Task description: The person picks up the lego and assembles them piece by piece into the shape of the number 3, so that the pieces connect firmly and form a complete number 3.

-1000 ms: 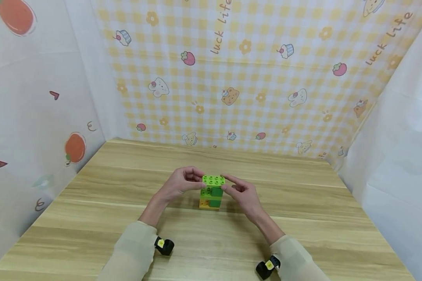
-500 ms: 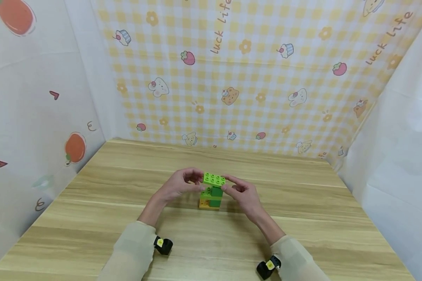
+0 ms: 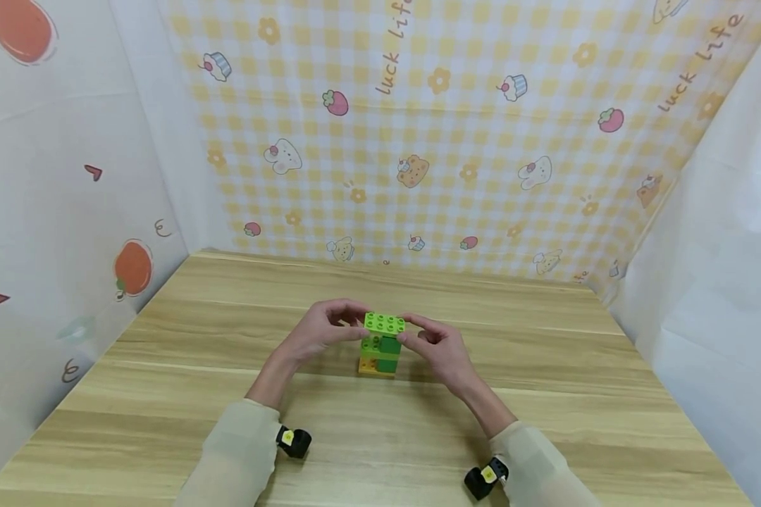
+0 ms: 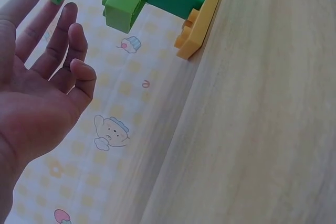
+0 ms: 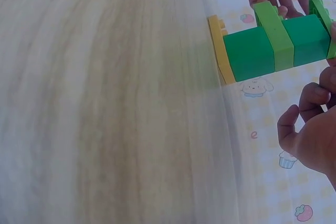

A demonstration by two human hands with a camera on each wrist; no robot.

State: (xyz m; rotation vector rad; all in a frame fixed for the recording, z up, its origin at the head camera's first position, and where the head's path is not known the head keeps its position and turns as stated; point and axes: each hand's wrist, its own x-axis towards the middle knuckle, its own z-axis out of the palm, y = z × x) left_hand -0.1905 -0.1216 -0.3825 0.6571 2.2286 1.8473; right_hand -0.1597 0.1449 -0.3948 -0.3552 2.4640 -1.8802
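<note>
In the head view, a small toy-brick tower stands mid-table. Its base is an orange-yellow brick [image 5: 222,59], with a dark green block [image 5: 249,53] on one side of it. Above come a light green brick [image 5: 276,35], a second dark green block [image 5: 306,39] and, on top, a light green studded brick [image 3: 385,324]. My left hand [image 3: 326,327] pinches the left end of this top brick between thumb and fingers, its other fingers loosely bent. At the opposite end, my right hand [image 3: 440,348] pinches it likewise. The left part below the top brick has a gap.
A wood-grain table [image 3: 355,451] carries the tower. Behind it hangs a yellow checked cloth [image 3: 444,141], and white cloths [image 3: 704,211] close off both sides. Black wrist cameras [image 3: 294,442] sit on the sleeves.
Half a second ago the top brick was tilted, its left end raised off the left fingers' level. Now it lies flatter, as it did a second ago. Both hands have barely moved.
</note>
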